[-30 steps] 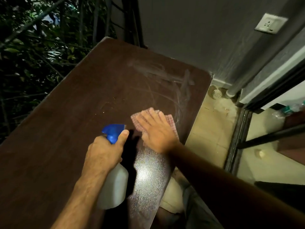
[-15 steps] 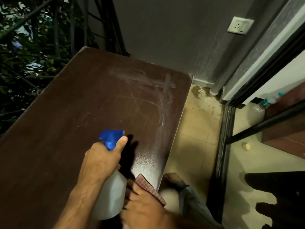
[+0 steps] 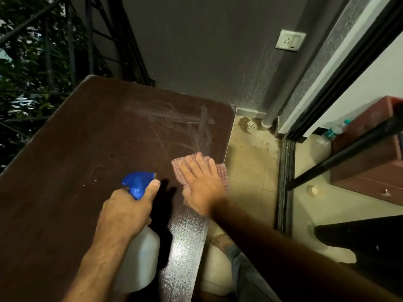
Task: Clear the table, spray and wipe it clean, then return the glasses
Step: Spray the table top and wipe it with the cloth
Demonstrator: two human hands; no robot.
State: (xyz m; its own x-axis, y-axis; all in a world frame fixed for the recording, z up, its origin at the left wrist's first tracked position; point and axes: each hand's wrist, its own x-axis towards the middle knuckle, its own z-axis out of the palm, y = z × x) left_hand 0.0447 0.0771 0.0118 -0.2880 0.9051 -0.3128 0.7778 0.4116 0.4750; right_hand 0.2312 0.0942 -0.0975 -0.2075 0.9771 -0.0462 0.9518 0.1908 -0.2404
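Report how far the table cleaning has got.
Done: the table holds no glasses, and smeared wipe streaks mark its far end. In hand: the right hand presses a checked cloth flat at the table's edge; the left hand grips the spray bottle. Left: specks mid-table, the near half, returning the glasses, none in view.

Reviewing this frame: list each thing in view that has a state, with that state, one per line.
left hand: gripping the spray bottle
spray bottle: held tilted over the table
right hand: flat, open, pressing the cloth
cloth: spread at the table's right edge
table: streaked with wet smears at its far end
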